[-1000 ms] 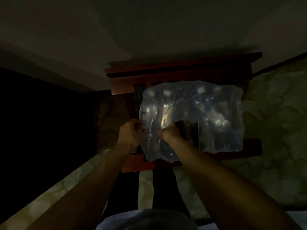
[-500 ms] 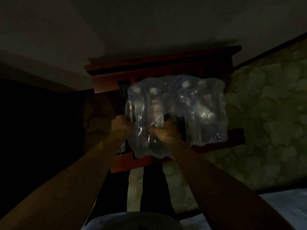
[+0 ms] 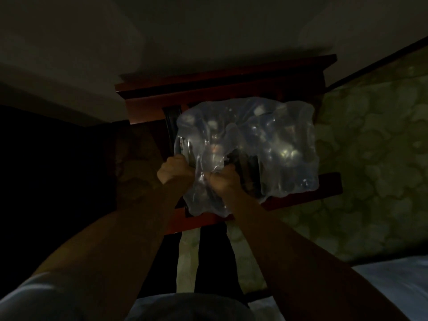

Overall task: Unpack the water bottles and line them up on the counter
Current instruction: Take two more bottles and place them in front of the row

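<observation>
Hands are gripping wrap (image 3: 266, 144) on table (image 3: 208, 91): left hand (image 3: 174, 171) and right hand (image 3: 222, 181) fingers curling into plastic.

Left hand (image 3: 174, 171): fisted, fingers curled, gripping clear wrap.
Right hand (image 3: 223, 181): fisted, knuckles up, gripping wrap just beside left.
Forearms: bare, extended forward, converging.

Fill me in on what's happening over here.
A person is tearing into a clear shrink-wrapped pack of water bottles that sits on a dark red wooden stand. The left hand and the right hand both grip the plastic wrap at its near corner. No bottle is out yet.
</observation>
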A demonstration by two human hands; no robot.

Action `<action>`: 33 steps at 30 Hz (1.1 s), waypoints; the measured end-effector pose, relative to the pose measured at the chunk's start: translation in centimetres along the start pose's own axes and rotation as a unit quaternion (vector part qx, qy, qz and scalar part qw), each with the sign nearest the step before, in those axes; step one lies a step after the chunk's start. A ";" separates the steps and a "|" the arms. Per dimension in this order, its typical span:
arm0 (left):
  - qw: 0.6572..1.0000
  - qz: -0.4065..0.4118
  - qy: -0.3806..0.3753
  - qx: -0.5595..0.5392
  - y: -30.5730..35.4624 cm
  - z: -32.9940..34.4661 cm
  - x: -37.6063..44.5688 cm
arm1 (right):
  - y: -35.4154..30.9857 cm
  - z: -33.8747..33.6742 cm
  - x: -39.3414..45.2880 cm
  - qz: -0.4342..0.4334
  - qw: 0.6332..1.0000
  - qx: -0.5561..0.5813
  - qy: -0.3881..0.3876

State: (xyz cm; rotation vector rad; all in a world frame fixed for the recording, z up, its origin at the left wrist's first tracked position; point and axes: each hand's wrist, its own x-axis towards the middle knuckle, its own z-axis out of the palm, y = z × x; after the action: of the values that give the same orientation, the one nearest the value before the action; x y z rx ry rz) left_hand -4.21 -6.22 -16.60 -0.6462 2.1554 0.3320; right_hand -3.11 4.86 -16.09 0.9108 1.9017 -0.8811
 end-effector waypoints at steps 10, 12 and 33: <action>0.976 0.054 -0.084 -0.193 -3.1 -1.8 0.4 | -1.2 -3.2 -3.1 -0.067 0.994 0.037 0.074; 0.969 0.046 -0.085 -0.226 -3.3 -2.0 0.5 | -1.8 -3.8 -3.7 -0.087 0.991 0.047 0.090; 0.864 -0.022 -0.143 -0.482 -9.2 -10.6 -5.6 | -2.9 -10.3 -13.3 -0.033 0.992 -0.044 0.115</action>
State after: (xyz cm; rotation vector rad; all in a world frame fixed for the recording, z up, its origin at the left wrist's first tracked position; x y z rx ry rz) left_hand -3.19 -16.73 -5.83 -1.0945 1.5774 1.4314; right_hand -4.15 8.63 0.52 0.9325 2.1607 -0.7495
